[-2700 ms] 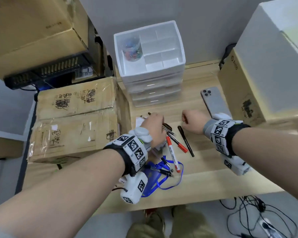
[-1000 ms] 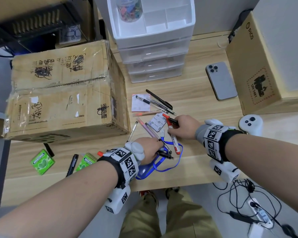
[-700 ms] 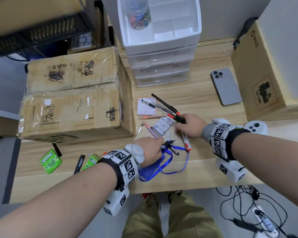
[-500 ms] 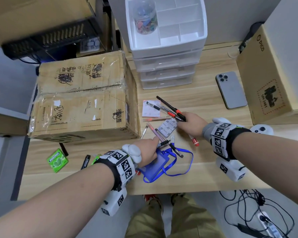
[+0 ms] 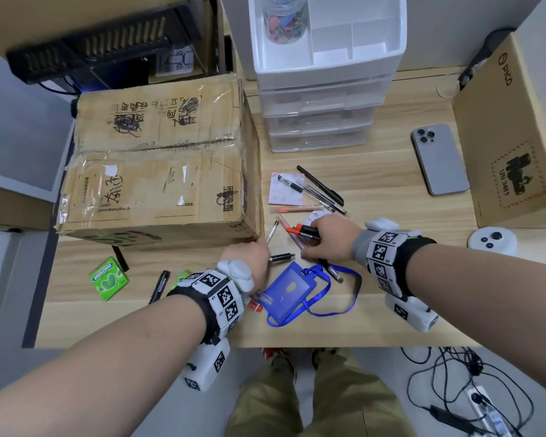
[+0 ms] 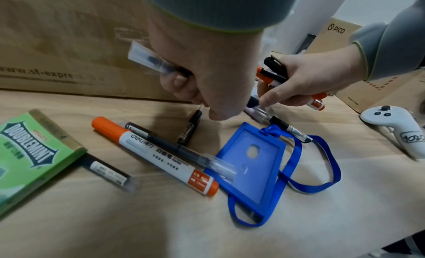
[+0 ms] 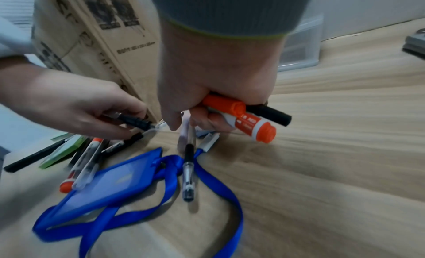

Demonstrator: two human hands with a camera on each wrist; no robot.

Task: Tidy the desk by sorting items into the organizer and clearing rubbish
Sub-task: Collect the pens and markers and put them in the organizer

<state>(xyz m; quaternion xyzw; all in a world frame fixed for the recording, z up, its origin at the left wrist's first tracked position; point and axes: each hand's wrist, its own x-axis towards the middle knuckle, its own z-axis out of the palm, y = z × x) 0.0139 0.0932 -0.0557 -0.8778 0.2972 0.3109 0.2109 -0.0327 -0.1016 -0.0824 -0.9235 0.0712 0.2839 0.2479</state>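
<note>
My left hand (image 5: 249,257) (image 6: 214,91) (image 7: 76,109) grips a clear-barrelled black pen (image 6: 158,64) (image 7: 135,121) just above the desk, beside the big carton. My right hand (image 5: 328,239) (image 7: 207,98) (image 6: 306,83) holds an orange-capped white marker (image 7: 250,123) (image 6: 315,102) and a black pen (image 7: 269,113) together, its thumb reaching down to a pale pink pen (image 7: 185,133) on the desk. Between the hands lie a blue badge holder with lanyard (image 5: 289,291) (image 6: 250,163) (image 7: 103,185) and a clear pen (image 7: 188,173). The white drawer organizer (image 5: 325,61) stands at the back.
Near my left wrist lie another orange marker (image 6: 156,158), several pens and a green Doublemint pack (image 5: 109,279) (image 6: 30,153). More pens and a pink notepad (image 5: 284,193) lie behind my right hand. A phone (image 5: 438,159), a white controller (image 5: 490,239), a big carton (image 5: 158,171) and a Pico box (image 5: 511,152) ring the desk.
My left hand has moved left off the badge holder, lifting a clear black pen. My right hand has drawn back toward me with the marker and black pen, down onto the pink pen.
</note>
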